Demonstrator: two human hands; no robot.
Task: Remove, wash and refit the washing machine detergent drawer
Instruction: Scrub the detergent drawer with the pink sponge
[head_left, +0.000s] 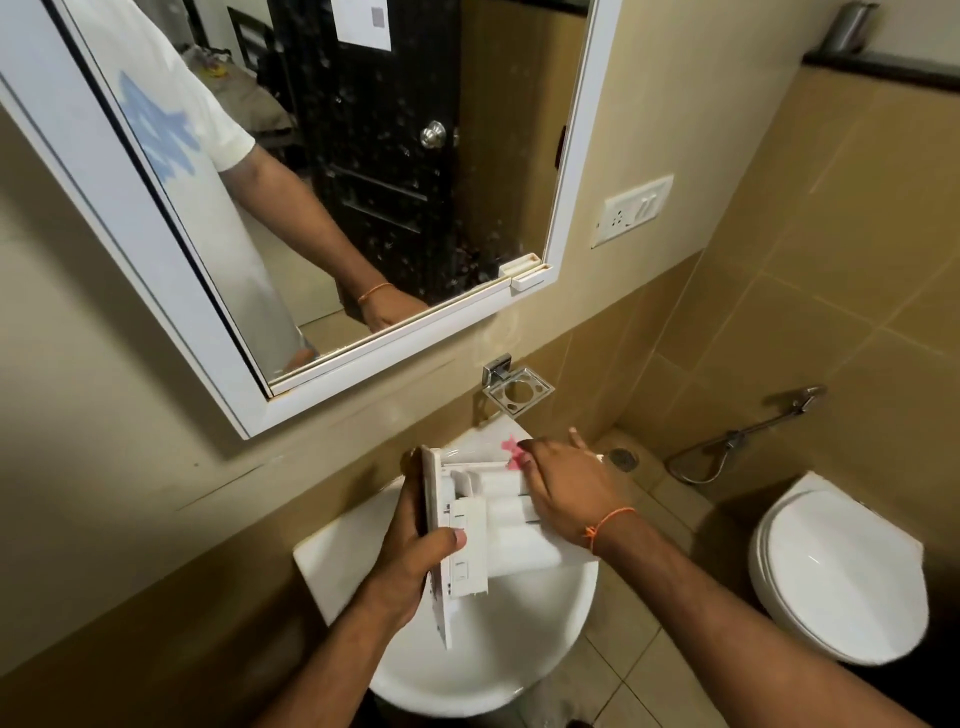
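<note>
Drawer (485, 525) is already out of the washing machine and held over the sink (483, 670), so the removal part looks done. The machine itself isn't anywhere in sight, which means refitting is a walk away. Washing, as far as I can judge, hasn't properly started or is only just starting: I can't see any water running, and the tap is hidden behind the drawer and hands.

The left hand (415, 561) is wrapped round the drawer's front panel, thumb pressed on the inside face, holding it on edge with the compartments facing right. The right hand (561, 493) lies flat and open over the back end of the drawer, fingers spread, more steadying than gripping from what I can tell. There's a pink smudge (511, 452) by the fingertips, could be residue or a label, too blurry to say.

Room is tight. The drawer is nearly as long as the basin is wide, and its far end sits close to the wall, just under the empty metal holder (517, 389). The mirror cabinet (291, 208) hangs above, so lifting high risks a knock on its lower edge. To the right there's open floor before the toilet (841, 571), so swinging that way is the easy exit.
</note>
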